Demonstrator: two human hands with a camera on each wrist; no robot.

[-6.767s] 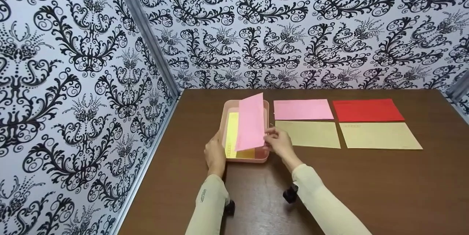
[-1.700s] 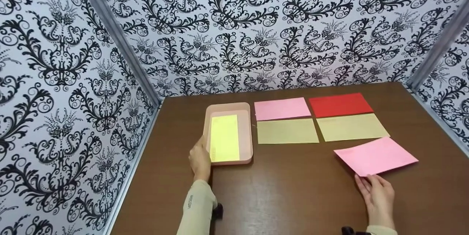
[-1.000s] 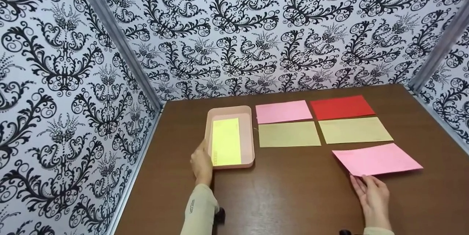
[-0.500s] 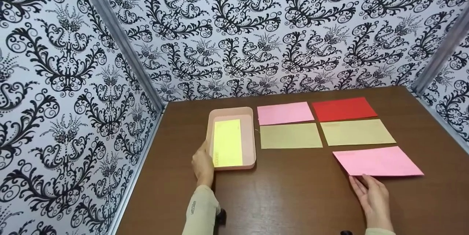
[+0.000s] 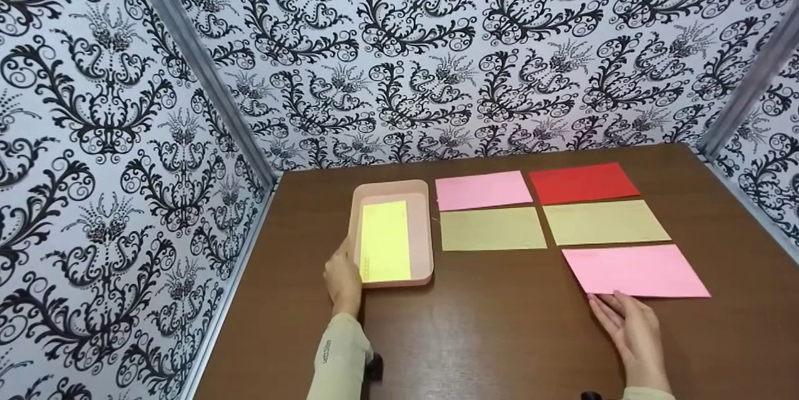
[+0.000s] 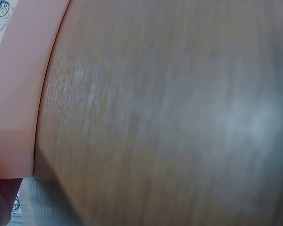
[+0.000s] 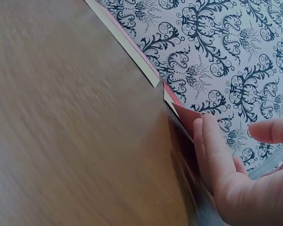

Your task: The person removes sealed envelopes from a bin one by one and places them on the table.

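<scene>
In the head view, a pink plastic tray (image 5: 422, 231) stands at the left with a yellow envelope (image 5: 385, 241) lying in it. My left hand (image 5: 343, 278) holds its left side near the front corner; the fingertips are hidden. At the right, a pink envelope (image 5: 637, 271) lies nearly flat below a tan envelope. My right hand (image 5: 633, 328) touches the near left corner of this pink envelope. In the right wrist view, straight fingers (image 7: 212, 146) meet the raised corner, and the thumb stands apart from them.
Behind lie another pink envelope (image 5: 484, 190) and a red envelope (image 5: 583, 183). In front of those are two tan envelopes, the left one (image 5: 493, 229) and the right one (image 5: 605, 223). Patterned walls (image 5: 424, 75) bound the brown table (image 5: 474, 337) at back and sides.
My right hand lifted the pink envelope out of the tray and carried it right. Over the last second it came down and shifted slightly left. My left hand stayed at the tray.
</scene>
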